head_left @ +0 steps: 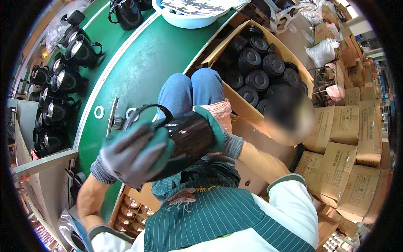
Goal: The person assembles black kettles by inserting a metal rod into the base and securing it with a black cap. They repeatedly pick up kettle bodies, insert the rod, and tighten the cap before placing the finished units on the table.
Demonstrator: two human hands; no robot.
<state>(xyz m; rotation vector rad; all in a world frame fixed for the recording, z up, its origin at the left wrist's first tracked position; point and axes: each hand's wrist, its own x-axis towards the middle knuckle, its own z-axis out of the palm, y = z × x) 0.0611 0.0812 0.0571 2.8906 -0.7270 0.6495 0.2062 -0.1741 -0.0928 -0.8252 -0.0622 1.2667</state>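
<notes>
A glossy black jug (189,138) with a loop handle lies tilted on its side above my lap, between my two gloved hands. My left hand (136,153), in a grey and green glove, is closed over the jug's left end and slightly smeared by motion. My right hand (215,131), in a green glove with a grey cuff, wraps round the right end; most of its fingers are hidden behind the jug. Beyond the left hand, a metal rod-like tool (112,115) and a white ring (99,112) rest on the green table (147,63).
Several black jugs (67,79) line the table's left side. A light-blue basin (189,20) with patterned sheets stands at the far edge. An open carton (247,108) of round black lids is at the right, near stacked cardboard boxes (336,168). Another carton holds coppery round parts (131,201).
</notes>
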